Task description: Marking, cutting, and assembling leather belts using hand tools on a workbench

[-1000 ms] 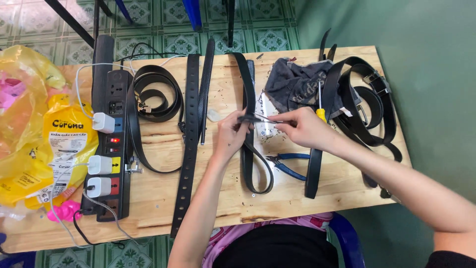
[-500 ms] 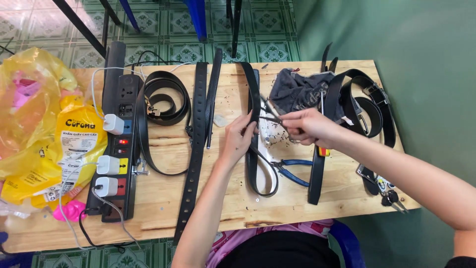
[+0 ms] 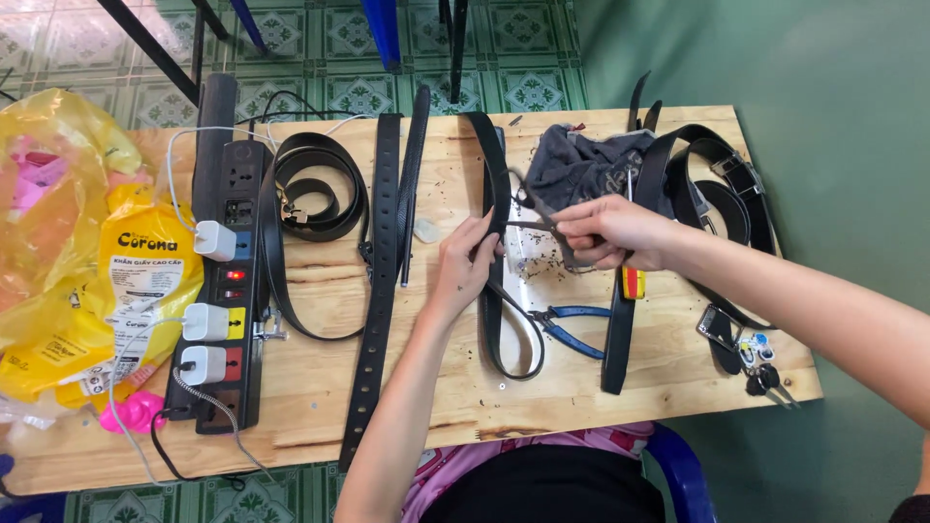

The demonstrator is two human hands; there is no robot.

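Near the middle of the wooden table point(image 3: 320, 407), left hand point(image 3: 467, 263) presses down on a black belt point(image 3: 496, 242) that runs top to bottom and loops back near the table's front edge; fingers curled over the strap, pinning it. Right hand point(image 3: 610, 232) clenched round the handles of a metal tool point(image 3: 535, 215), tool tip touching the same belt just beside the left fingertips. Blue-handled pliers point(image 3: 567, 324) lie just right of the belt loop, untouched. Grey cloth point(image 3: 581, 165) bunched behind the right hand, more black belts point(image 3: 717, 194) piled at the right end, keys point(image 3: 760, 373) near the right front corner. Long perforated belt point(image 3: 378, 291) lies straight left of the left hand, coiled belt point(image 3: 315, 189) beyond it. Black power strip point(image 3: 225, 281) with white chargers plugged in further left, yellow plastic bag point(image 3: 87, 252) at far left edge. Small dark scraps scattered around the work spot.
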